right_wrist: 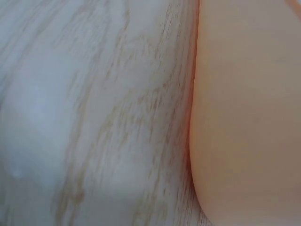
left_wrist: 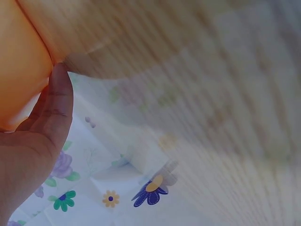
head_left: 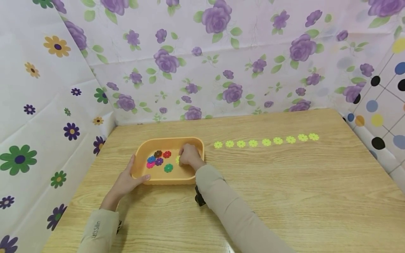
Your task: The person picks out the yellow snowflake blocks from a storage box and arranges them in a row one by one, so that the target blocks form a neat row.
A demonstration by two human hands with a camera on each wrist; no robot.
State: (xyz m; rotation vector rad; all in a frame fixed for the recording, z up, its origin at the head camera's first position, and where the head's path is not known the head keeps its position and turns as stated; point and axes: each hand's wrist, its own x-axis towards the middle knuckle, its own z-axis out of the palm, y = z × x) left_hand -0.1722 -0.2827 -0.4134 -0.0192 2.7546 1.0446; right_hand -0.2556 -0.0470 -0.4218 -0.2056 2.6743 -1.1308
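An orange plastic tray [head_left: 177,181] stands on the wooden table, with several small flower-shaped discs inside. My left hand [head_left: 126,181] holds the tray at its left end, thumb on the front rim and fingers along the outer side. In the left wrist view, the fingers [left_wrist: 59,99] lie against the orange wall. My right hand [head_left: 190,155] reaches down inside the tray's right half, fingers curled at a yellow flower disc [head_left: 177,160], which they partly cover. Left of it lie a green disc [head_left: 168,168], a red disc [head_left: 167,154] and a cluster with a blue disc [head_left: 151,159].
A row of several yellow flower discs [head_left: 253,143] runs along the table [head_left: 284,182] right of the tray, toward the back. Floral sheeting [head_left: 202,84] hangs behind and at the left. The right wrist view shows the tray's outer wall [right_wrist: 244,113] beside the tabletop.
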